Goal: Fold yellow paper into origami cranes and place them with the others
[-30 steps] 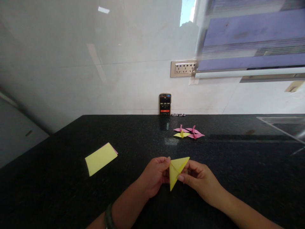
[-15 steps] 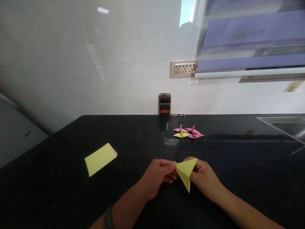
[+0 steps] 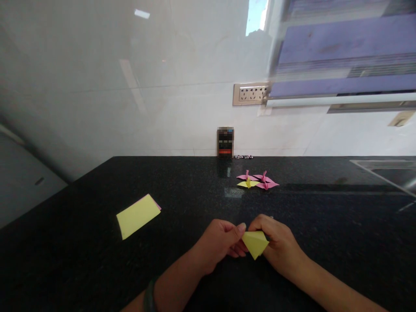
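A folded piece of yellow paper [image 3: 255, 243] is held above the dark counter between my two hands. My left hand [image 3: 224, 240] pinches its left corner between thumb and fingers. On the other side, my right hand [image 3: 276, 238] is closed on the paper's right part, with some of its fingers hidden behind the sheet. Beyond my hands stand several small folded paper cranes, a yellow crane [image 3: 248, 183] and pink cranes [image 3: 266, 185], grouped close together.
A stack of yellow paper [image 3: 138, 216], with a pink edge beneath, lies on the counter [image 3: 182, 182] at left. A phone [image 3: 225, 143] leans on the tiled wall beside a beaded strand [image 3: 243, 157]. A sink edge [image 3: 383, 177] is at far right.
The yellow paper's upright flap has come down, making the piece look smaller and more compact. My right hand has turned slightly around it, and both hands keep their hold.
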The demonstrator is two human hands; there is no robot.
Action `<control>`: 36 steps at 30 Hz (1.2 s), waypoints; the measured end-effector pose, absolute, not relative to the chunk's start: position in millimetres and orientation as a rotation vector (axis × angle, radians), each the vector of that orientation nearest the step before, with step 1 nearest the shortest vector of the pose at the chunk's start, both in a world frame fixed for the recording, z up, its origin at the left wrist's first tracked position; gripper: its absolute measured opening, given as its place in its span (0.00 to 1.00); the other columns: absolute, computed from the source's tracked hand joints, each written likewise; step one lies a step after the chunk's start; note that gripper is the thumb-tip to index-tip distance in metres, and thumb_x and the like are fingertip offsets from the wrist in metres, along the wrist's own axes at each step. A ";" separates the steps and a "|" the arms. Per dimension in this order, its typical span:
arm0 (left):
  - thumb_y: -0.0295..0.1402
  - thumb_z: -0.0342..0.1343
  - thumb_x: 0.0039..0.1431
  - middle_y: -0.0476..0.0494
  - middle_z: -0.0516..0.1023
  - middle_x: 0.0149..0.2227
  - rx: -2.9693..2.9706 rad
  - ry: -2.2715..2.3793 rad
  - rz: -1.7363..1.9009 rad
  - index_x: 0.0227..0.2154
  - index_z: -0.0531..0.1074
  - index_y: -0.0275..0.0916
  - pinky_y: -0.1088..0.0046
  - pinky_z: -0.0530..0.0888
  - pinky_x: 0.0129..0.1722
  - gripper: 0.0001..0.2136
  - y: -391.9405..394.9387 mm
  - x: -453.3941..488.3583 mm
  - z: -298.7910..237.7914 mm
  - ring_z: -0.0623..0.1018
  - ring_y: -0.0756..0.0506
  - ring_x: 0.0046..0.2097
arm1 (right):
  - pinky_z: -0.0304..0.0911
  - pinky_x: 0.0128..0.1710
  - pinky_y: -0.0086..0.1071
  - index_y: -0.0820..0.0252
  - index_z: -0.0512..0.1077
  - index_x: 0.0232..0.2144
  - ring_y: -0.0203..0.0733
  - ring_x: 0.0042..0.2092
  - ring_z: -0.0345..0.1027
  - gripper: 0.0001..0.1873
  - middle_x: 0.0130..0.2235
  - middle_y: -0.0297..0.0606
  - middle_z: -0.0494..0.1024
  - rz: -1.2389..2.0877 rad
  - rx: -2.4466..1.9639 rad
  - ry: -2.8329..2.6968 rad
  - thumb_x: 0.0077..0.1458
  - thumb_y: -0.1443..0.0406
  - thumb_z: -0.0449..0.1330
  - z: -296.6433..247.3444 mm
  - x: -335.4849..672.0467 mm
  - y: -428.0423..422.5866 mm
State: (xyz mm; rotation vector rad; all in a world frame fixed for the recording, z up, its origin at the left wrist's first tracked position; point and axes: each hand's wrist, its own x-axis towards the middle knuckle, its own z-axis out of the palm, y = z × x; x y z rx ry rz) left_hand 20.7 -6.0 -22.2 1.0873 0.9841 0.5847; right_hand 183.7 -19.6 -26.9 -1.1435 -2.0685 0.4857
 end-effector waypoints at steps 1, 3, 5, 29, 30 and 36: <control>0.48 0.49 0.45 0.44 0.72 0.20 1.094 0.972 0.587 0.21 0.70 0.30 0.76 0.64 0.23 0.21 -6.3 21.0 -22.4 0.70 0.51 0.22 | 0.55 0.25 0.27 0.60 0.65 0.23 0.35 0.26 0.61 0.07 0.23 0.33 0.67 0.475 -1.151 -2.064 0.41 0.76 0.53 -25.9 183.4 -19.6; 0.47 0.49 0.46 0.44 0.72 0.20 1.119 0.958 0.616 0.20 0.70 0.30 0.76 0.64 0.23 0.21 -6.9 21.5 -22.5 0.70 0.52 0.22 | 0.55 0.25 0.27 0.59 0.65 0.24 0.35 0.26 0.62 0.07 0.23 0.33 0.68 0.489 -1.178 -2.029 0.41 0.75 0.54 -24.9 182.2 -19.3; 0.47 0.49 0.47 0.44 0.72 0.19 1.156 0.963 0.655 0.19 0.70 0.31 0.76 0.64 0.23 0.20 -7.3 22.0 -22.5 0.70 0.52 0.21 | 0.56 0.24 0.27 0.58 0.65 0.25 0.36 0.25 0.62 0.07 0.24 0.33 0.68 0.547 -1.202 -1.967 0.41 0.74 0.55 -25.0 180.8 -19.3; 0.40 0.52 0.48 0.49 0.68 0.16 1.396 1.188 1.055 0.16 0.69 0.35 0.78 0.63 0.22 0.14 -8.8 20.7 -20.9 0.67 0.51 0.21 | 0.55 0.18 0.23 0.63 0.64 0.26 0.29 0.21 0.58 0.15 0.23 0.31 0.67 1.589 -1.084 -1.310 0.43 0.56 0.59 -23.2 176.6 -21.1; 0.40 0.51 0.48 0.49 0.69 0.17 1.420 1.174 1.038 0.16 0.70 0.35 0.78 0.62 0.22 0.14 -9.4 21.4 -22.2 0.67 0.51 0.21 | 0.55 0.18 0.22 0.62 0.64 0.25 0.28 0.20 0.57 0.14 0.22 0.30 0.66 1.565 -1.119 -1.324 0.42 0.57 0.60 -23.3 176.7 -20.7; 0.38 0.51 0.48 0.49 0.69 0.18 1.509 1.089 0.925 0.19 0.70 0.35 0.78 0.60 0.22 0.12 -10.4 22.7 -27.0 0.65 0.51 0.23 | 0.54 0.18 0.22 0.62 0.64 0.24 0.28 0.20 0.55 0.12 0.20 0.28 0.64 1.442 -1.126 -1.298 0.43 0.59 0.60 -24.9 178.8 -16.5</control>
